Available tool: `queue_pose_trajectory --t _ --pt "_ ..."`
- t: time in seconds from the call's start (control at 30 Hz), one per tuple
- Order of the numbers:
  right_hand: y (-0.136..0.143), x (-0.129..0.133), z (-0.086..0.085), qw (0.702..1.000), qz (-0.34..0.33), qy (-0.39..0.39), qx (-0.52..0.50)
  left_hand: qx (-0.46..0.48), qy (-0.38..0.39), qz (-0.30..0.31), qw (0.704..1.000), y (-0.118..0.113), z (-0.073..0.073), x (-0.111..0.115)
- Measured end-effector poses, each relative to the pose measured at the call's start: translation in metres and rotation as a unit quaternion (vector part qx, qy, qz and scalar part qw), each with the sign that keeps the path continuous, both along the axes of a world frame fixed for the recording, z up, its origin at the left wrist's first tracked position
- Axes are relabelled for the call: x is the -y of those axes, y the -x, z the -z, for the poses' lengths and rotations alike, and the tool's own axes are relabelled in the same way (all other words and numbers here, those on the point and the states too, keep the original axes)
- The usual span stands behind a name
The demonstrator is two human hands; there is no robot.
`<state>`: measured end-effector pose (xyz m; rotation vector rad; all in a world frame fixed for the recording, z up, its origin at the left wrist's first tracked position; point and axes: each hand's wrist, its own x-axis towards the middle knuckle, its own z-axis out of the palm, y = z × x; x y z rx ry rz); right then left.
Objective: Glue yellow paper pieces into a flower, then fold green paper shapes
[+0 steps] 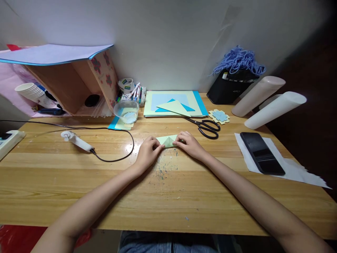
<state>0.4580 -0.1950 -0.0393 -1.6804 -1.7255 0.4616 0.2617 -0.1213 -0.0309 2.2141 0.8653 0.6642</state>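
Observation:
A small folded piece of pale green paper [169, 140] lies on the wooden table with a triangular crease in its middle. My left hand [149, 151] pinches its left end between thumb and fingers. At the right end, my right hand [190, 144] has its thumb and fingertips closed on the same paper. Parts of both ends are hidden under the fingers. Just beyond my right hand rest black-handled scissors [207, 127], their blades partly under a pale triangular sheet [173, 107]. Specks of paper or glitter are scattered on the table below the hands.
A white glue gun [79, 141] with a black cord lies left. Behind stand a decorated cardboard box [105, 77], a clear bowl [126, 111], markers [136, 93] and stacked coloured sheets [201, 103]. Rightward are a layered paper flower [219, 116], a phone [262, 153] and two paper rolls [275, 109].

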Motion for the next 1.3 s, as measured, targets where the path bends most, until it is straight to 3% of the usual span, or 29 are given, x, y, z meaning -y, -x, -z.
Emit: queue_pose_trajectory --t 0.43,0.63,1.3 --pt "0.004 -0.005 0.004 0.995 0.044 -0.014 0.087 -0.011 -0.055 -0.025 0.998 -0.004 0.006 0.001" --pt "-0.005 -0.004 0.0 0.998 -0.003 -0.001 0.059 -0.025 -0.066 -0.028 0.997 -0.004 0.006 0.002" --pt "0.003 -0.003 0.002 0.991 0.101 0.008 0.089 -0.084 -0.127 -0.045 0.987 -0.004 0.005 -0.003"
